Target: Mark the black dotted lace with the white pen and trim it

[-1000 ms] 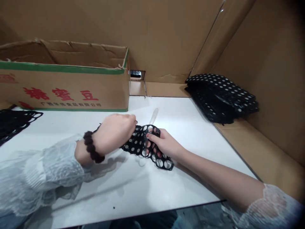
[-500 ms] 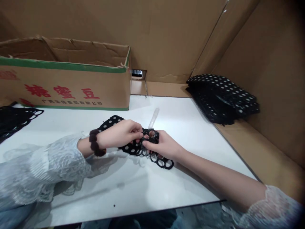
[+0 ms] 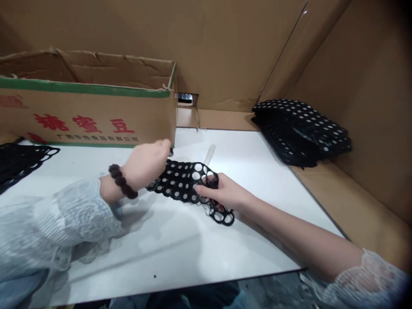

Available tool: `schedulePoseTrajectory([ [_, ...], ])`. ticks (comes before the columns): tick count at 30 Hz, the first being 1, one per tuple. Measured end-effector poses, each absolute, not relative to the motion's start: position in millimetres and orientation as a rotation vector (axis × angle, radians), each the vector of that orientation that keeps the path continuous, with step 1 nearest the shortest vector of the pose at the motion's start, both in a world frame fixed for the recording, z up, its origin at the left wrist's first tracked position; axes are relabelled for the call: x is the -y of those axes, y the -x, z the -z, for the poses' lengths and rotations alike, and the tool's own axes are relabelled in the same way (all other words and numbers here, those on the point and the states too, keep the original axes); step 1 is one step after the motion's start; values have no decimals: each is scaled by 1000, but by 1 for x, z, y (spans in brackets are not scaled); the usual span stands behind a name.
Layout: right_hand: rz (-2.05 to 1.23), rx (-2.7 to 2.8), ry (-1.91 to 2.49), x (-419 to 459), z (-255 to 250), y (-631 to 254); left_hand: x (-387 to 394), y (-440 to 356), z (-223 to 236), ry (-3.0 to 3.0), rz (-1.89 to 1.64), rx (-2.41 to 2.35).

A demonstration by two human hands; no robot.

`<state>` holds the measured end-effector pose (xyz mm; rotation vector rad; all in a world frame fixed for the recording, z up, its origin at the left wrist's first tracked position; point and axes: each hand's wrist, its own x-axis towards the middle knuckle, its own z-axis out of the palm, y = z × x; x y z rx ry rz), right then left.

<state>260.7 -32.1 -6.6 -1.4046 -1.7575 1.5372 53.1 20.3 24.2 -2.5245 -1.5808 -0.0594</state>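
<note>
A black sheet full of round holes (image 3: 182, 182) is stretched just above the white table (image 3: 167, 253). My left hand (image 3: 146, 165), with a dark bead bracelet on its wrist, is closed on the sheet's left end and lifts it. My right hand (image 3: 222, 193) pinches the sheet's right part, and a strip of rings (image 3: 222, 214) hangs below its fingers. A clear tube-like thing (image 3: 208, 154) lies on the table just behind the sheet.
A cardboard box with red print and a green rim (image 3: 90, 111) stands at the back left. A stack of black perforated sheets (image 3: 301, 131) lies at the right on a cardboard ledge. More black ringed pieces (image 3: 19, 161) lie at the far left. Cardboard walls enclose the back and right.
My left hand has moved left and up, pulling the sheet's left end out so the sheet is spread wider. My right hand has stayed in place, still gripping.
</note>
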Motion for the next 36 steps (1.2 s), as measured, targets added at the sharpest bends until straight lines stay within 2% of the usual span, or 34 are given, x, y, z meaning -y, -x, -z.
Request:
schedulePoseTrajectory([
  [2, -1546, 1733, 1400, 33, 8, -261, -19, -51, -27, 2421, 56, 1611],
  [5, -1554, 1715, 1377, 33, 10, -261, -3, -62, -28, 2693, 29, 1505],
  [11, -1548, 1695, 1289, 36, 11, -256, 29, -88, -16, 2955, 242, 1496],
  [19, -1585, 1690, 1321, 36, 12, -254, 14, -79, -11, 3177, 330, 1434],
  [27, -1480, 1663, 1391, 39, 11, -251, 17, -83, -5, 2984, 518, 1589],
  [36, -1508, 1670, 1319, 42, 12, -249, 19, -82, -11, 3239, 430, 1470],
])
